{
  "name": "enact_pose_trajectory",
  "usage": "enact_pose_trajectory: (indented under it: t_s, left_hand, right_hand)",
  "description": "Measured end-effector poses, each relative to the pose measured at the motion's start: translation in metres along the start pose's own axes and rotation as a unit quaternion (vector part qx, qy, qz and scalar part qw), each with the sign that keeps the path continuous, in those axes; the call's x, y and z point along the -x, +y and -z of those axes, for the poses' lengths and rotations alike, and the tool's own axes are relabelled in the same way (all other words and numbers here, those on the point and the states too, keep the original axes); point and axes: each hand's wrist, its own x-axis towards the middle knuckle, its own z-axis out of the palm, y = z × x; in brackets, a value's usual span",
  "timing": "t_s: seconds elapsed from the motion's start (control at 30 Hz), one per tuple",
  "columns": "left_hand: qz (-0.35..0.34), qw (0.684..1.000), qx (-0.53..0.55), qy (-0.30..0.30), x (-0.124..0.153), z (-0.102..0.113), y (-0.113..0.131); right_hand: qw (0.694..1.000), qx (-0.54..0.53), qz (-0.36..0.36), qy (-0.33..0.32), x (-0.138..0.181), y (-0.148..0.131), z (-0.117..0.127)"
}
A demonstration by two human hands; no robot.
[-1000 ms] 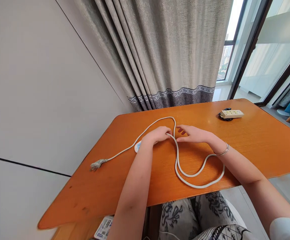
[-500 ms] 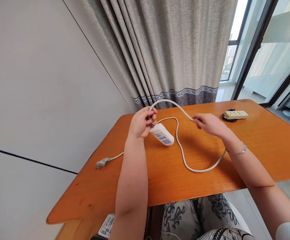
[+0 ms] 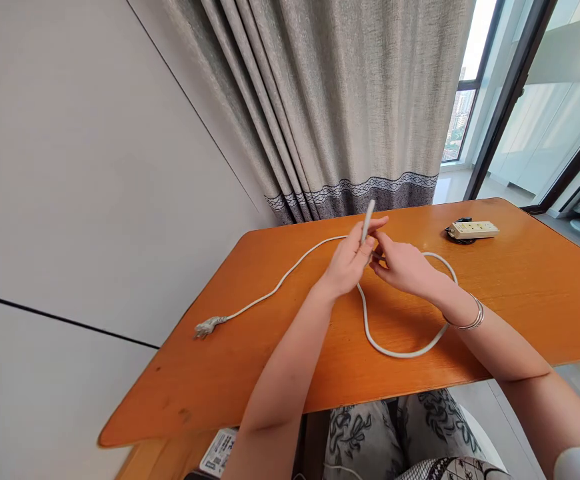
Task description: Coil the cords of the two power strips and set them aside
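Note:
My left hand (image 3: 346, 265) is closed around part of a white power cable (image 3: 369, 219), which stands up above the thumb. Close against it, my right hand (image 3: 407, 268) pinches the same cable with its fingertips. The white power strip at the cable's end is out of sight, probably behind my hands. From there one stretch of cable curves over the table to the grey-white plug (image 3: 210, 327) at the left. Another stretch loops down below my hands and up past my right wrist.
The orange wooden table (image 3: 250, 373) has a cream power strip (image 3: 474, 230) with a black cord at its far right. Behind hangs a grey curtain (image 3: 360, 100), and a white wall (image 3: 70, 167) borders the left. A labelled box (image 3: 219, 452) sits below the front edge.
My left hand has moved right and turned, so the white strip no longer shows. My right hand has come left to meet it, drawing the raised cable arc together.

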Motion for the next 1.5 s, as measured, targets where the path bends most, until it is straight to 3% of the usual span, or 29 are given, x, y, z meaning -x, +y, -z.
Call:
enact_pose_trajectory:
  t_s: [0.07, 0.17, 0.33, 0.5, 0.67, 0.8, 0.97, 1.07, 1.23, 1.33, 1.43, 1.5]
  left_hand:
    - [-0.044, 0.994, -0.098, -0.024, 0.001, -0.005, -0.002]
    - [-0.09, 0.975, -0.199, -0.032, 0.001, -0.005, -0.006]
    - [-0.078, 0.965, -0.25, -0.02, 0.001, 0.0, -0.008]
    - [-0.01, 0.967, -0.255, 0.013, 0.002, 0.006, 0.0]
    - [0.087, 0.986, -0.13, 0.05, 0.0, 0.012, -0.002]
    - [0.116, 0.992, 0.035, 0.018, 0.0, 0.008, 0.0]
    - [0.163, 0.976, 0.134, -0.059, 0.001, 0.001, 0.016]
    - [0.195, 0.959, 0.192, -0.076, -0.001, 0.005, 0.026]
    - [0.177, 0.949, 0.26, -0.001, -0.001, 0.019, 0.027]
    - [0.213, 0.927, 0.308, -0.028, -0.001, 0.022, 0.023]
    - [0.241, 0.904, 0.347, -0.062, -0.001, 0.018, 0.021]
    - [0.249, 0.897, 0.356, -0.076, -0.001, 0.015, 0.02]
  right_hand:
    - [0.994, -0.11, 0.014, 0.003, 0.002, 0.0, -0.003]
    - [0.961, -0.274, 0.035, 0.009, 0.001, 0.002, -0.01]
    - [0.909, -0.407, 0.085, 0.002, 0.0, 0.003, -0.016]
    - [0.935, -0.342, 0.091, -0.016, 0.012, 0.002, -0.004]
    - [0.966, -0.215, 0.119, 0.079, 0.015, 0.003, 0.006]
    - [0.975, -0.112, 0.084, 0.173, 0.007, 0.009, 0.007]
    - [0.962, -0.085, 0.082, 0.248, 0.005, 0.014, 0.012]
    - [0.959, -0.104, 0.098, 0.243, 0.007, 0.019, 0.019]
    - [0.956, -0.174, 0.126, 0.2, 0.01, 0.035, 0.034]
    - [0.948, -0.208, 0.134, 0.198, 0.011, 0.04, 0.039]
    - [0.948, -0.179, 0.162, 0.209, 0.011, 0.04, 0.041]
    - [0.953, -0.151, 0.185, 0.184, 0.01, 0.038, 0.041]
